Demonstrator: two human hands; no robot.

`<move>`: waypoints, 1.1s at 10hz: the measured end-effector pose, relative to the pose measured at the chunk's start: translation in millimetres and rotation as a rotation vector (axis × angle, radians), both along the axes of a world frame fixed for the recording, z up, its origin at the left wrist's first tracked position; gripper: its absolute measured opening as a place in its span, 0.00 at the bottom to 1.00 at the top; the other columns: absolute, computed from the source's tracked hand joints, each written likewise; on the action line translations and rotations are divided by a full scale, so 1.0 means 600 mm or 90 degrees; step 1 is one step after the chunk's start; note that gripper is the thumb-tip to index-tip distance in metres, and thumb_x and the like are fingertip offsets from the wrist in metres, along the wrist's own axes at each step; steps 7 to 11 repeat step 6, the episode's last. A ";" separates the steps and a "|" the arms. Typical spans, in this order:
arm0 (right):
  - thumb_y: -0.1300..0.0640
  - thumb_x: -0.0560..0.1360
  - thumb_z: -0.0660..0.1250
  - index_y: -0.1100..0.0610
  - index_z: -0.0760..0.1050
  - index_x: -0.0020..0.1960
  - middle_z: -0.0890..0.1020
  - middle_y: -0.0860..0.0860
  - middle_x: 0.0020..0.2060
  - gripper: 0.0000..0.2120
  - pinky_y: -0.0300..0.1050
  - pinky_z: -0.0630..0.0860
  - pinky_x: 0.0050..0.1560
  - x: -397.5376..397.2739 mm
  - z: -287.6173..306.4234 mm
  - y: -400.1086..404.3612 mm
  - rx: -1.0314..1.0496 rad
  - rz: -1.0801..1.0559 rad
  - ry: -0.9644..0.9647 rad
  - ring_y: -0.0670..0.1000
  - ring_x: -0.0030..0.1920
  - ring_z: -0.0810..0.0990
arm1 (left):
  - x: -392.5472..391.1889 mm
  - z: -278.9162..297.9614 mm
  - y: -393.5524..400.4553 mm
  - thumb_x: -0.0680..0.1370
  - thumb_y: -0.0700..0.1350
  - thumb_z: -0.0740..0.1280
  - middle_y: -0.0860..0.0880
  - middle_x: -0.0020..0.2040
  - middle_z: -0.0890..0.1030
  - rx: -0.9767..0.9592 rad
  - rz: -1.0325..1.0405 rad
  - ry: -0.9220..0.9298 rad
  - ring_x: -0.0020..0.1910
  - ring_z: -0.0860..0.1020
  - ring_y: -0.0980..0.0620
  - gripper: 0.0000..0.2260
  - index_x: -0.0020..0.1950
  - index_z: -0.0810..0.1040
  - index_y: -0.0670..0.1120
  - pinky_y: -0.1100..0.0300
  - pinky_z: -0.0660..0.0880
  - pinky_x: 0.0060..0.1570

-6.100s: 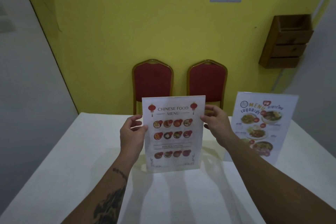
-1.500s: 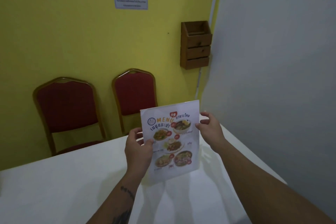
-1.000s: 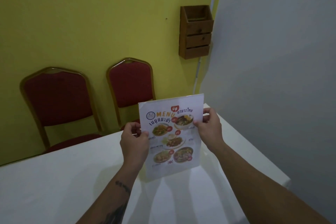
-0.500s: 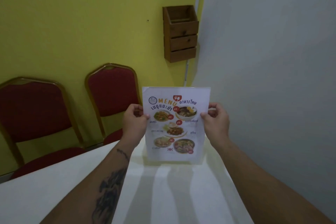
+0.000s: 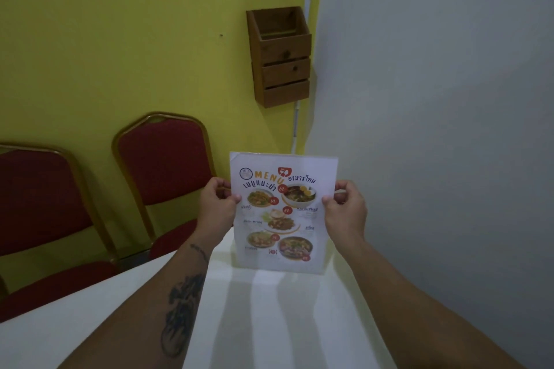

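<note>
Menu [image 5: 281, 213] now raised off table [image 5: 269, 323], upright, long axis vertical, between both hands.

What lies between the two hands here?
In the head view, the white laminated food menu sheet spans between left hand and right hand, each pinching one side edge.

A restaurant dining room: a food menu [image 5: 283, 213], white-clothed table [image 5: 269, 323] and red banquet chairs [image 5: 162, 165].

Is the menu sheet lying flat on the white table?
No, the left hand and the right hand hold the menu sheet upright by its side edges above the white table.
</note>
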State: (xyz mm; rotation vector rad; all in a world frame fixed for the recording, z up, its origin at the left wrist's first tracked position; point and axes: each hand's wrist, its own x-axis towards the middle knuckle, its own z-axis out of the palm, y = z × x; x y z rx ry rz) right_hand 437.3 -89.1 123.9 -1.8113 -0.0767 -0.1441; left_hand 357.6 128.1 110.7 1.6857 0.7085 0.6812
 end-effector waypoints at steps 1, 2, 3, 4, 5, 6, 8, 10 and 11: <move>0.66 0.74 0.68 0.52 0.75 0.46 0.79 0.45 0.34 0.09 0.36 0.68 0.31 0.007 -0.007 -0.007 -0.011 0.006 0.003 0.42 0.34 0.77 | 0.012 -0.001 0.000 0.75 0.34 0.69 0.47 0.38 0.76 0.026 -0.009 0.017 0.34 0.75 0.52 0.07 0.46 0.73 0.44 0.61 0.74 0.26; 0.66 0.75 0.67 0.53 0.76 0.47 0.80 0.48 0.36 0.09 0.37 0.69 0.33 0.014 -0.007 -0.009 -0.013 0.024 0.009 0.45 0.36 0.78 | 0.020 -0.004 0.003 0.76 0.35 0.69 0.47 0.38 0.77 0.033 -0.004 0.016 0.34 0.76 0.52 0.08 0.47 0.73 0.46 0.63 0.72 0.23; 0.66 0.74 0.66 0.55 0.77 0.48 0.82 0.52 0.38 0.08 0.43 0.76 0.39 0.019 -0.010 -0.013 -0.011 0.028 0.015 0.52 0.39 0.81 | 0.023 -0.007 -0.001 0.75 0.36 0.69 0.48 0.38 0.77 0.039 0.009 0.011 0.35 0.76 0.52 0.08 0.47 0.73 0.46 0.59 0.73 0.31; 0.66 0.74 0.67 0.55 0.79 0.48 0.83 0.53 0.39 0.08 0.47 0.79 0.43 0.020 -0.015 -0.018 -0.007 0.033 0.020 0.53 0.41 0.82 | 0.022 -0.010 -0.005 0.76 0.38 0.69 0.48 0.39 0.78 0.056 0.037 0.017 0.35 0.76 0.54 0.07 0.46 0.74 0.48 0.57 0.74 0.34; 0.65 0.74 0.67 0.53 0.79 0.48 0.84 0.50 0.40 0.09 0.51 0.82 0.45 0.015 -0.019 -0.026 0.000 0.052 0.030 0.51 0.42 0.84 | 0.014 -0.007 -0.012 0.76 0.40 0.69 0.50 0.39 0.79 0.071 0.047 0.014 0.35 0.76 0.56 0.05 0.47 0.75 0.49 0.61 0.70 0.31; 0.65 0.74 0.68 0.54 0.79 0.53 0.84 0.50 0.43 0.10 0.52 0.82 0.50 0.015 -0.019 -0.035 -0.002 0.068 0.034 0.51 0.45 0.84 | 0.008 0.004 -0.019 0.76 0.41 0.69 0.53 0.39 0.78 0.078 0.065 0.013 0.36 0.76 0.59 0.06 0.50 0.75 0.49 0.64 0.68 0.31; 0.65 0.74 0.68 0.54 0.79 0.53 0.84 0.50 0.43 0.10 0.52 0.82 0.50 0.015 -0.019 -0.035 -0.002 0.068 0.034 0.51 0.45 0.84 | 0.008 0.004 -0.019 0.76 0.41 0.69 0.53 0.39 0.78 0.078 0.065 0.013 0.36 0.76 0.59 0.06 0.50 0.75 0.49 0.64 0.68 0.31; 0.65 0.74 0.68 0.54 0.79 0.53 0.84 0.50 0.43 0.10 0.52 0.82 0.50 0.015 -0.019 -0.035 -0.002 0.068 0.034 0.51 0.45 0.84 | 0.008 0.004 -0.019 0.76 0.41 0.69 0.53 0.39 0.78 0.078 0.065 0.013 0.36 0.76 0.59 0.06 0.50 0.75 0.49 0.64 0.68 0.31; 0.65 0.74 0.68 0.54 0.79 0.53 0.84 0.50 0.43 0.10 0.52 0.82 0.50 0.015 -0.019 -0.035 -0.002 0.068 0.034 0.51 0.45 0.84 | 0.008 0.004 -0.019 0.76 0.41 0.69 0.53 0.39 0.78 0.078 0.065 0.013 0.36 0.76 0.59 0.06 0.50 0.75 0.49 0.64 0.68 0.31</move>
